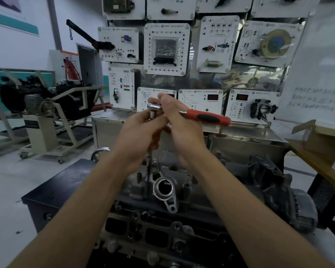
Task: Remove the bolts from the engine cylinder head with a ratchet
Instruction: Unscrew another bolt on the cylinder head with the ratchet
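The grey engine cylinder head (162, 190) lies below me on a dark stand. A ratchet (207, 116) with a red and black handle is held level above it, its chrome head at the left. My right hand (182, 130) grips the ratchet near its head. A long extension bar (149, 171) runs down from the ratchet head into the cylinder head. My left hand (141, 136) wraps round the upper part of that bar, just under the ratchet head. The bolt at the bar's lower end is hidden.
A steel cabinet (240, 144) stands right behind the engine, with a wall of white training panels (166, 49) above it. Another engine on a wheeled stand (46, 113) is at the left. A wooden table (321, 161) sits at the right.
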Demonstrator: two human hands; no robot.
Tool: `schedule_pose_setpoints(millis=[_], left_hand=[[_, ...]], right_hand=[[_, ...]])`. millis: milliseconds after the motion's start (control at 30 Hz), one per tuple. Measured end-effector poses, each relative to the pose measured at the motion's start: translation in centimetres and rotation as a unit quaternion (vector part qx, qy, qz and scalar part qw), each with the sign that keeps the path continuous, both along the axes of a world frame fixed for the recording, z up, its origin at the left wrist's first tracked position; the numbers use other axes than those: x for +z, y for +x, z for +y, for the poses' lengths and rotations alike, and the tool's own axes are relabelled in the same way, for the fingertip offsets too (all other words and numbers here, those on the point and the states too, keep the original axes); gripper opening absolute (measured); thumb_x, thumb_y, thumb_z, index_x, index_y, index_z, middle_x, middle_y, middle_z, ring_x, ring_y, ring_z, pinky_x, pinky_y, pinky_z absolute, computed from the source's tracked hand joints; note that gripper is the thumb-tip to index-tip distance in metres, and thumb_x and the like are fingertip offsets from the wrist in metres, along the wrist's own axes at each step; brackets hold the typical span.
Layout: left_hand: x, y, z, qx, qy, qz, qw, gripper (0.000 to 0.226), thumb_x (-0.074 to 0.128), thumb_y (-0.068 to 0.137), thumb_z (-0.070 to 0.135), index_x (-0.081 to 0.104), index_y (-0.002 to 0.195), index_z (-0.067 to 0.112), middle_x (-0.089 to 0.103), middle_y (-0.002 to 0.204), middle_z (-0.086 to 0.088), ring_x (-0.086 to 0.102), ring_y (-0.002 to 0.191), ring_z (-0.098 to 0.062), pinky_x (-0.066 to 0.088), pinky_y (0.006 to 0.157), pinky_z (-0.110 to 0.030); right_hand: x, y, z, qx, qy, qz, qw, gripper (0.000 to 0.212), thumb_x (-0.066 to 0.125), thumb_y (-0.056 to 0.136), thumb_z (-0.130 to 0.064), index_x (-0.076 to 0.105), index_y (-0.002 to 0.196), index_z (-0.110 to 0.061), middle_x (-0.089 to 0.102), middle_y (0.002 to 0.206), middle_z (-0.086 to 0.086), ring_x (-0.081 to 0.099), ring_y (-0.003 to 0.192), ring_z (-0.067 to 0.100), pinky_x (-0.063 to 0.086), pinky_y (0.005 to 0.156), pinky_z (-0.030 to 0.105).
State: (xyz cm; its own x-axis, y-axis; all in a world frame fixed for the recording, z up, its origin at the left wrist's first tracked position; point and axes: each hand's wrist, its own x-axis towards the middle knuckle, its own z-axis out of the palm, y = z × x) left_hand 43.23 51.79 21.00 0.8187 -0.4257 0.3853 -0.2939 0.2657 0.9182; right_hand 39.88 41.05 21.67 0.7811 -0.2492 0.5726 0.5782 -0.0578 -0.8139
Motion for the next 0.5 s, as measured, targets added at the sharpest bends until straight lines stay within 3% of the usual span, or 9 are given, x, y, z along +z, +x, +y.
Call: schedule_pose_setpoints(millis=[100,200,233,267,300,333,367,500], left_hand=[[1.9,0.9,1.0,-0.055,-0.058,0.092,0.992,0.033,0.053,0.098,0.039,0.065,0.07,0.024,0.027,0.057,0.005,0.022,0.05,-0.01,0.015,0.048,-0.026],[3.2,2.4,2.4,0.015,-0.099,0.135,0.986,0.044,0.05,0.097,0.059,0.06,0.082,0.019,0.03,0.051,0.009,0.024,0.044,-0.007,0.017,0.041,-0.021],[3.4,2.9,2.8,0.039,-0.118,0.146,0.982,0.048,0.048,0.097,0.062,0.058,0.079,0.019,0.03,0.05,0.01,0.024,0.043,-0.006,0.018,0.039,-0.021],[3.3,3.3,3.3,0.058,-0.136,0.155,0.977,0.049,0.048,0.097,0.063,0.056,0.076,0.019,0.03,0.052,0.01,0.023,0.042,-0.006,0.018,0.038,-0.021],[3.1,3.6,3.7,0.074,-0.147,0.16,0.973,0.05,0.049,0.096,0.064,0.054,0.073,0.02,0.029,0.053,0.01,0.022,0.042,-0.006,0.018,0.037,-0.021],[2.7,3.8,4.0,0.089,-0.148,0.16,0.972,0.049,0.049,0.096,0.064,0.052,0.072,0.021,0.029,0.054,0.009,0.022,0.042,-0.007,0.019,0.036,-0.021],[2.3,3.8,4.2,0.103,-0.14,0.155,0.972,0.049,0.05,0.096,0.064,0.052,0.072,0.022,0.029,0.054,0.009,0.022,0.042,-0.007,0.019,0.035,-0.021],[0.6,3.5,4.5,0.144,-0.091,0.12,0.978,0.046,0.054,0.095,0.061,0.053,0.071,0.022,0.034,0.05,0.01,0.024,0.042,-0.008,0.02,0.036,-0.022]], right_hand=[[0.2,-0.5,-0.5,0.068,-0.047,-0.001,0.997,0.024,0.066,0.084,-0.054,0.073,0.104,-0.042,0.073,0.108,-0.011,0.066,0.105,0.006,0.05,0.095,0.036],[-0.4,-1.0,-0.9,0.031,-0.191,0.147,0.97,0.068,0.075,0.081,-0.055,0.055,0.139,-0.027,0.065,0.123,-0.016,0.062,0.107,-0.001,0.048,0.083,0.022],[-0.8,-1.3,-0.7,0.018,-0.285,0.2,0.937,0.067,0.077,0.08,-0.057,0.058,0.136,-0.025,0.066,0.118,-0.015,0.063,0.101,-0.002,0.049,0.078,0.021],[-1.4,-1.5,-0.3,0.01,-0.372,0.237,0.897,0.053,0.077,0.08,-0.058,0.067,0.122,-0.027,0.069,0.104,-0.014,0.064,0.088,-0.003,0.051,0.072,0.021],[-1.8,-1.6,0.2,-0.004,-0.442,0.258,0.859,0.029,0.076,0.08,-0.058,0.073,0.096,-0.034,0.067,0.083,-0.015,0.061,0.069,-0.002,0.05,0.062,0.022],[-2.0,-1.7,0.8,-0.025,-0.497,0.26,0.827,0.023,0.074,0.082,-0.056,0.07,0.069,-0.037,0.06,0.062,-0.014,0.053,0.053,0.001,0.044,0.052,0.023],[-2.0,-1.7,1.2,-0.053,-0.537,0.264,0.799,0.031,0.071,0.084,-0.054,0.065,0.057,-0.039,0.054,0.053,-0.011,0.049,0.047,0.003,0.04,0.047,0.022],[-1.5,-1.6,2.3,-0.17,-0.613,0.275,0.72,0.038,0.068,0.084,-0.051,0.049,0.069,-0.022,0.054,0.07,-0.002,0.055,0.059,0.015,0.036,0.049,0.026]])
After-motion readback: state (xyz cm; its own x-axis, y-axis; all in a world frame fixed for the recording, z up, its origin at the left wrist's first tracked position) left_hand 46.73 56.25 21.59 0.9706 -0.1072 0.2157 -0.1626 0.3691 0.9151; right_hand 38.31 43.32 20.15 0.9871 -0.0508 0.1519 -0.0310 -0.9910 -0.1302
